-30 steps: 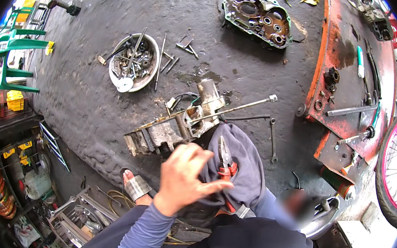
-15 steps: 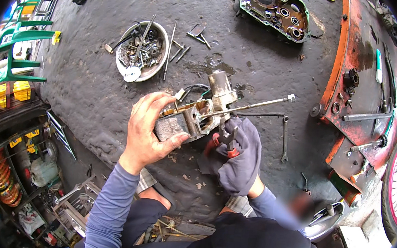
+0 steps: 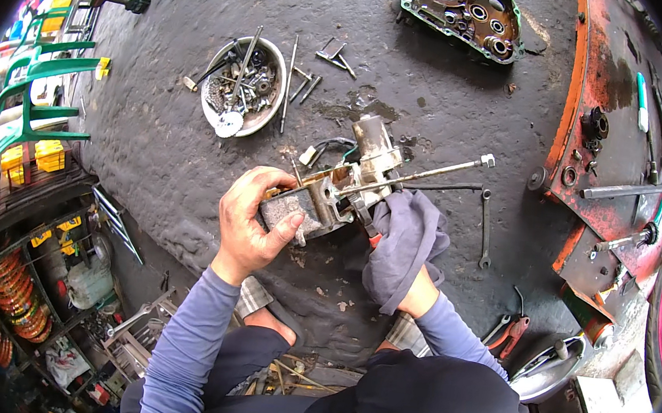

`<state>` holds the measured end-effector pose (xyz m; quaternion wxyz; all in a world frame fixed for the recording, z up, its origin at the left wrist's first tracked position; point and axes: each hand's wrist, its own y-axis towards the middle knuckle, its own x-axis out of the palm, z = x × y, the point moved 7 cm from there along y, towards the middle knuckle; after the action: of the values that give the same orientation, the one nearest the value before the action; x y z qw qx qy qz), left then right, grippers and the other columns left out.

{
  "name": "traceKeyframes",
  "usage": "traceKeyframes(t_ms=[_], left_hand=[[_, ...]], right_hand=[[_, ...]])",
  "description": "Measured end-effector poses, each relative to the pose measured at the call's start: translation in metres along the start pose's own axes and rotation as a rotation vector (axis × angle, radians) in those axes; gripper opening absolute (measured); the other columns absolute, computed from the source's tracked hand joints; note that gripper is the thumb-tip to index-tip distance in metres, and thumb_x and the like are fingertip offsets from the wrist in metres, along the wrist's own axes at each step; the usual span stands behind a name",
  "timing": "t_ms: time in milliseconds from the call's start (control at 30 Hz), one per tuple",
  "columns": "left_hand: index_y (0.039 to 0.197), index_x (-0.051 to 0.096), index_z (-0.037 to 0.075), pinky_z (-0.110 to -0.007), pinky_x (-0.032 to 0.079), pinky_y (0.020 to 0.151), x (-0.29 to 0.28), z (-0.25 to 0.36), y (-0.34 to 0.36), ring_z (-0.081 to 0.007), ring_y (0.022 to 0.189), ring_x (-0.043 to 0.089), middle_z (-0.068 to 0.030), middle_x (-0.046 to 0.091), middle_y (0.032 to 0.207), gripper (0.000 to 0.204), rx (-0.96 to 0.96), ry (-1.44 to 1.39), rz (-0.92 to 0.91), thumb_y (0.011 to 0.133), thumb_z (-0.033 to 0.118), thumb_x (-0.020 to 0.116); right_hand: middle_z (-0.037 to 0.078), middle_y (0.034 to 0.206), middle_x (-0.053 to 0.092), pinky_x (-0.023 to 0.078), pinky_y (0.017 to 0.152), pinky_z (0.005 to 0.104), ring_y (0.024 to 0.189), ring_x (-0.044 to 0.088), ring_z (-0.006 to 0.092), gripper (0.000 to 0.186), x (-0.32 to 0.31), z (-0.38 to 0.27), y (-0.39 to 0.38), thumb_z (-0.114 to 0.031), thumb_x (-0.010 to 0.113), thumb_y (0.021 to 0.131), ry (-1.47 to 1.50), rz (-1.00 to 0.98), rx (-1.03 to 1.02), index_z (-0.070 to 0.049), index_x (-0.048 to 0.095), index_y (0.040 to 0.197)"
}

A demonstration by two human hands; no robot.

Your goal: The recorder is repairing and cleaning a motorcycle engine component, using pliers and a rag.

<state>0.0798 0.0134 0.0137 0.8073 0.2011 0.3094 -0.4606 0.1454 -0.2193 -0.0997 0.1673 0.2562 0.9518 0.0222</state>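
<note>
My left hand [image 3: 254, 223] is closed around the near left side of a metal engine casing [image 3: 319, 205], thumb on its rough grey face. A cylindrical motor [image 3: 375, 139] sits on the casing's far side, and a long thin metal rod [image 3: 430, 172] crosses it to the right. At the casing's right side, my right hand [image 3: 417, 293] is bunched inside a grey rag [image 3: 410, 242], so most fingers are hidden. A bit of red handle [image 3: 375, 240] shows at the rag's left edge, its tool mostly covered. A short cable with a white connector [image 3: 307, 156] trails behind the casing.
A bowl [image 3: 277, 106] of small metal parts stands at the far left, with loose bolts [image 3: 337, 56] beside it. An open engine cover [image 3: 461, 16] lies farther back. A combination wrench [image 3: 486, 229] lies to the right, near an orange metal ramp [image 3: 567, 110] bearing tools.
The red-handled pliers, plainly visible before, are now mostly hidden by the rag as my right hand shifts against the casing. My left hand keeps its hold. The view has shifted slightly.
</note>
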Motion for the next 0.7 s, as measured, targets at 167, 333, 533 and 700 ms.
traceKeyframes(t_ms=[167,333,533,700], left_hand=[[0.106,0.066,0.001,-0.041,0.052,0.084,-0.001,-0.003,0.001,-0.0340,0.092,0.066,-0.0165,0.067,0.100,0.052,-0.010,-0.020,-0.028,0.079,0.044,0.077],[0.135,0.054,0.004,-0.049,0.043,0.105,-0.004,0.005,0.005,-0.0401,0.124,0.052,-0.0205,0.054,0.131,0.082,0.092,0.193,-0.315,0.071,0.046,0.084],[0.148,0.041,0.003,-0.053,0.037,0.113,-0.004,0.002,-0.004,-0.0431,0.133,0.045,-0.0240,0.044,0.143,0.101,0.066,0.258,-0.421,0.067,0.040,0.089],[0.127,0.059,0.002,-0.051,0.049,0.096,0.000,0.003,-0.008,-0.0411,0.111,0.060,-0.0205,0.059,0.125,0.082,0.324,0.151,-0.088,0.062,0.042,0.087]], right_hand=[[0.016,0.136,0.057,0.037,0.114,0.0426,0.129,0.052,0.0335,0.046,0.011,0.006,0.001,-0.018,0.062,0.095,0.162,-0.240,0.275,-0.002,0.053,0.137],[0.016,0.130,0.057,0.040,0.110,0.0427,0.123,0.054,0.0320,0.045,-0.010,-0.011,0.019,-0.018,0.064,0.093,0.062,-0.334,0.095,-0.002,0.054,0.133],[0.023,0.116,0.063,0.046,0.104,0.0451,0.111,0.062,0.0401,0.047,-0.022,-0.057,0.064,-0.020,0.062,0.083,-0.868,-0.974,0.048,0.002,0.061,0.124],[0.023,0.131,0.061,0.043,0.110,0.0449,0.126,0.056,0.0408,0.047,-0.013,-0.035,0.038,-0.019,0.060,0.087,-0.519,-0.341,-0.002,-0.001,0.060,0.130]])
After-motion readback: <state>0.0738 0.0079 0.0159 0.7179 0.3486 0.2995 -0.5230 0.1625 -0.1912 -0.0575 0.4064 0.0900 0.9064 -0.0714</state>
